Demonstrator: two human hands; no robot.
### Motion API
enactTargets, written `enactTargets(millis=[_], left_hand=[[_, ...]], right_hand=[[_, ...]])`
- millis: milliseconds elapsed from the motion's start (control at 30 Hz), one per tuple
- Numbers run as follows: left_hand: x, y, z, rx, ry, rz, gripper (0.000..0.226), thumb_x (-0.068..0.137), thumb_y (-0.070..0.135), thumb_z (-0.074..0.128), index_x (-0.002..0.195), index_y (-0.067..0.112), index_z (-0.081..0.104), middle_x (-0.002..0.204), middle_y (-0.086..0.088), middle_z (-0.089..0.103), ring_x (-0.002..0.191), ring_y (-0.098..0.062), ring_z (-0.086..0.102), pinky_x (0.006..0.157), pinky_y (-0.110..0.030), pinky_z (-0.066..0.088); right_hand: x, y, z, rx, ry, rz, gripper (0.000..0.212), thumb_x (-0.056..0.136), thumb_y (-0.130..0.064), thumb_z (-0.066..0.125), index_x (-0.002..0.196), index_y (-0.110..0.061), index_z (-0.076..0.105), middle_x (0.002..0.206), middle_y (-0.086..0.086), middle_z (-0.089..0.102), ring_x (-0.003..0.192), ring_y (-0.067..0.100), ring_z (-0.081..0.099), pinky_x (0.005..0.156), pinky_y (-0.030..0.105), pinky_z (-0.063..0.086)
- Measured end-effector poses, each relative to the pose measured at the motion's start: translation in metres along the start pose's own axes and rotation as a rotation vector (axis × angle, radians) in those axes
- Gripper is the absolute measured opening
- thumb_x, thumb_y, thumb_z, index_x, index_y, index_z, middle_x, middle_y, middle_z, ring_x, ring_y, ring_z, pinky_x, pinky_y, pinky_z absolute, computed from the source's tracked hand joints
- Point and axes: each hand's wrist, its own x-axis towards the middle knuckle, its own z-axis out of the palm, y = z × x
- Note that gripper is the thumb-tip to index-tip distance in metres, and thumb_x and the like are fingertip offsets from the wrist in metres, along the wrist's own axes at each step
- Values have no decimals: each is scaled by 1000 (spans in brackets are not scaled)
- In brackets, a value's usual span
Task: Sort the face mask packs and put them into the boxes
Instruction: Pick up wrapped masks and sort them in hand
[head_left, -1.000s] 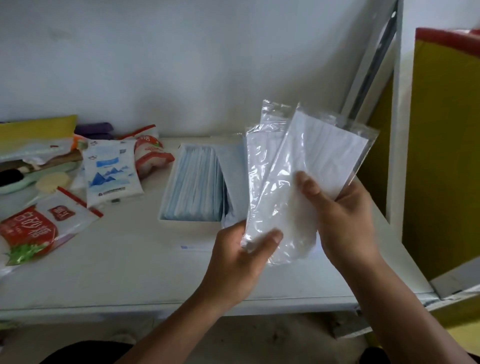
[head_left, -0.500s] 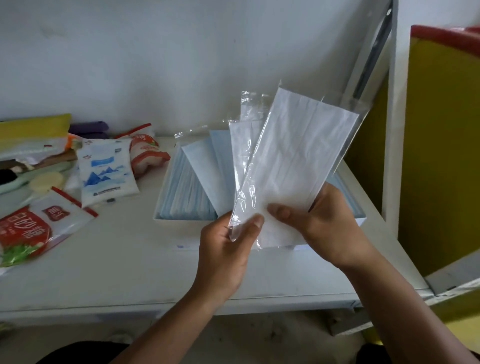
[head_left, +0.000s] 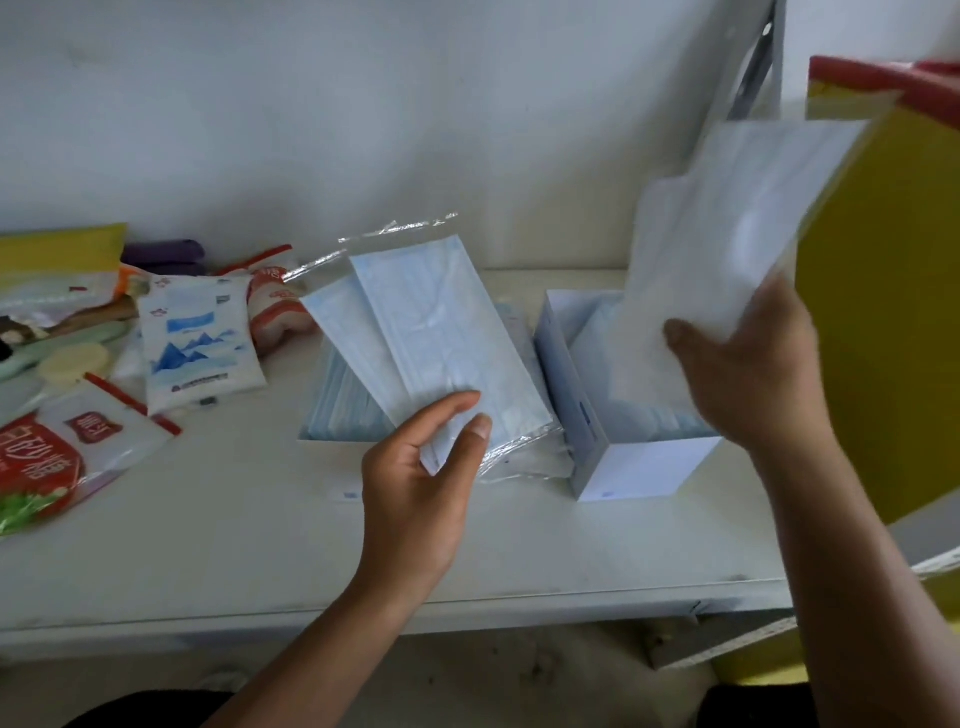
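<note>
Where a white bench (head_left: 260, 545) meets a pale wall (head_left: 363, 104), the left hand (head_left: 415, 493) pinches blue packs (head_left: 447, 343) over the left box (head_left: 317, 415), their long axis leaning up-left. The right hand (head_left: 753, 374) grips blurred white packs (head_left: 727, 234) above the right box (head_left: 649, 467), tilted up-right.

2 blue mask packs (head_left: 447, 353), 2 blurred white mask packs (head_left: 722, 249), 2 boxes (head_left: 649, 467), 1 mountain-print pouch (head_left: 197, 343).
</note>
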Motion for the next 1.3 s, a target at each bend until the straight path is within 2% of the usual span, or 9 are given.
enactTargets(millis=[200, 333, 533, 633, 800, 933, 1033, 1100, 1300], left_hand=[[0, 2, -3, 5, -4, 4, 25, 89, 14, 70, 90, 38, 71, 103, 32, 70, 93, 9, 65, 78, -2, 45], [0, 2, -3, 2, -11, 7, 25, 88, 13, 70, 90, 37, 71, 104, 30, 71, 103, 10, 64, 83, -3, 43], [1, -1, -4, 16, -31, 15, 25, 88, 11, 71, 92, 36, 72, 106, 28, 70, 106, 12, 62, 84, -1, 42], [0, -2, -4, 16, -41, 14, 24, 89, 11, 71, 94, 34, 73, 105, 27, 71, 106, 11, 62, 87, -3, 43], [0, -5, -4, 46, -71, 14, 20, 88, 11, 71, 96, 29, 74, 105, 28, 71, 104, 10, 63, 83, -2, 42], [1, -8, -5, 89, -113, 78, 19, 89, 7, 70, 95, 24, 76, 99, 23, 74, 99, 5, 67, 83, -5, 45], [1, -7, -5, 120, -202, 129, 24, 88, 4, 70, 94, 27, 75, 99, 20, 75, 98, 3, 68, 83, -6, 47], [0, -5, -6, 106, -268, 134, 31, 87, 4, 71, 104, 30, 71, 108, 21, 72, 105, 4, 66, 87, -7, 47], [-6, -7, -4, -162, -222, -42, 75, 86, 13, 71, 144, 40, 33, 125, 2, 68, 112, -16, 68, 92, -35, 57]], right_hand=[[-12, 1, 20, -408, -385, 4, 68, 87, -20, 72, 144, -19, 36, 100, -1, 61, 71, 15, 58, 51, 19, 41], [-12, 2, 28, -400, -380, -1, 45, 93, -19, 63, 136, -22, 51, 97, -2, 70, 75, 17, 66, 65, 29, 57], [-11, 1, 20, -405, -133, -189, 27, 99, -8, 47, 111, -10, 72, 95, 8, 73, 73, 23, 66, 64, 26, 51], [-9, 4, 23, -450, -186, -176, 27, 100, -11, 45, 97, -7, 72, 88, 10, 73, 70, 23, 66, 66, 33, 59], [-7, 11, 37, -469, -288, -62, 37, 101, -37, 50, 121, -8, 62, 95, 7, 73, 84, 25, 67, 76, 37, 57], [-12, -1, 35, -148, -138, -161, 48, 94, -50, 55, 122, -13, 66, 99, 0, 73, 82, 14, 66, 75, 31, 56], [-27, -22, 38, 328, -450, 4, 61, 77, -58, 73, 117, -12, 67, 99, -1, 74, 88, 16, 72, 79, 37, 60], [-36, -27, 45, 528, -614, 90, 55, 69, -39, 87, 112, -10, 68, 100, 4, 77, 91, 21, 75, 83, 44, 60], [-47, -30, 50, 820, -478, 236, 20, 81, 0, 74, 101, -1, 71, 95, 11, 77, 88, 30, 75, 83, 53, 59]])
